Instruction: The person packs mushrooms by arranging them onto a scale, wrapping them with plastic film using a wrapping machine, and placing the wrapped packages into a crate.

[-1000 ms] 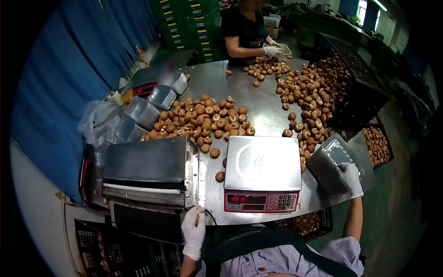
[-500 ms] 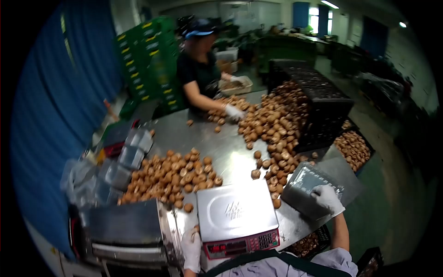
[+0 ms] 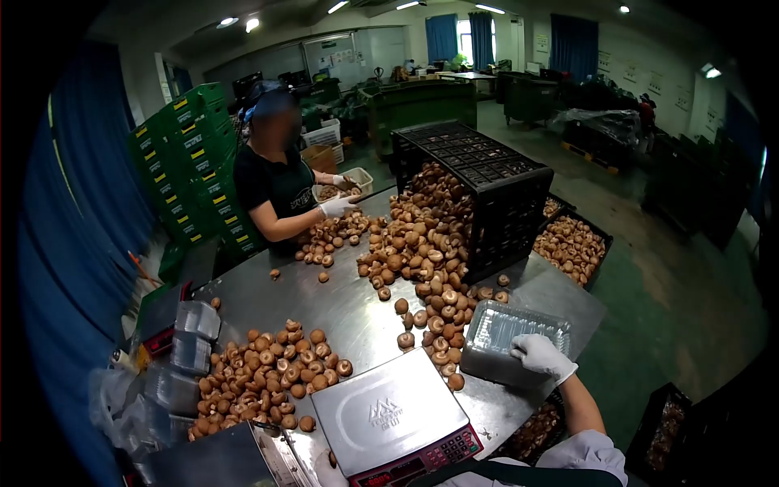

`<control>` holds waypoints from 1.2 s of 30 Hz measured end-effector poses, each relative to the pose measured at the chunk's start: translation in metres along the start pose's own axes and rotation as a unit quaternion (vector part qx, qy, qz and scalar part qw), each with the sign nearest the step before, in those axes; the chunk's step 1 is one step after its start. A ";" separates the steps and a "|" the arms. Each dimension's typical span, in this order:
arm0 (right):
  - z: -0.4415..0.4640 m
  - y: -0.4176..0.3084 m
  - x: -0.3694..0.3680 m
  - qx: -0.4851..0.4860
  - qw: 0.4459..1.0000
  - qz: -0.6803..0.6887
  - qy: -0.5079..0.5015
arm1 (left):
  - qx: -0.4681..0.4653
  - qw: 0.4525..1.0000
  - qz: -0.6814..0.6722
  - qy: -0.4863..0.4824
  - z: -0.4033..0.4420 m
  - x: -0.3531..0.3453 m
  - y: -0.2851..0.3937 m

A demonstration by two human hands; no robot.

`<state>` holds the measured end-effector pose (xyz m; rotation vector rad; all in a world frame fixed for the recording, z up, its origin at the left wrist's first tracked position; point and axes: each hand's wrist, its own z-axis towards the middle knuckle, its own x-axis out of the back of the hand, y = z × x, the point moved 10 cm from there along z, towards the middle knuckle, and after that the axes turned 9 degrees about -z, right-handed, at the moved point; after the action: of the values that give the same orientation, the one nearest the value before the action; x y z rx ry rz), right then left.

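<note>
My right hand (image 3: pixel 544 358), in a white glove, is closed on the rim of a stack of clear plastic trays (image 3: pixel 513 339) at the table's right edge. Gloved too, my left hand (image 3: pixel 329 471) shows only in part at the bottom, by the left side of the scale (image 3: pixel 391 412); its fingers are mostly hidden. The metal plate of the scale carries nothing. One mushroom pile (image 3: pixel 272 375) lies to the left of the scale, and a larger pile (image 3: pixel 430 235) spills from a tipped black crate (image 3: pixel 507 215) beyond it.
Across the metal table (image 3: pixel 243 286), a co-worker (image 3: pixel 280 178) handles mushrooms beside a white basket (image 3: pixel 363 178). More clear trays (image 3: pixel 173 388) and a sealing machine (image 3: pixel 215 461) are at the left. A mushroom crate (image 3: pixel 572 247) stands beyond the right edge.
The view has tilted up and turned right, so the scale sits lower. My right hand stays at the tray stack. The co-worker's hand has moved back from the pile toward the basket.
</note>
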<state>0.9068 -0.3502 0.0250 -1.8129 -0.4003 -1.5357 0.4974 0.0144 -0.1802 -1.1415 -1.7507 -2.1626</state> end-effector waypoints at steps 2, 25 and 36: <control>-0.001 0.000 0.000 0.003 1.000 0.006 0.002 | 0.000 1.000 -0.007 -0.001 0.002 0.004 0.012; -0.001 0.008 -0.004 -0.009 0.999 0.029 0.018 | 0.033 0.988 -0.144 0.037 -0.020 0.024 0.096; -0.006 0.007 -0.006 -0.015 1.000 0.024 0.011 | -0.046 0.997 0.037 0.048 -0.017 0.011 0.035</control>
<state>0.9053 -0.3579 0.0174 -1.8147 -0.3230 -1.5355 0.5009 -0.0085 -0.1466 -1.0837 -1.5605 -2.2351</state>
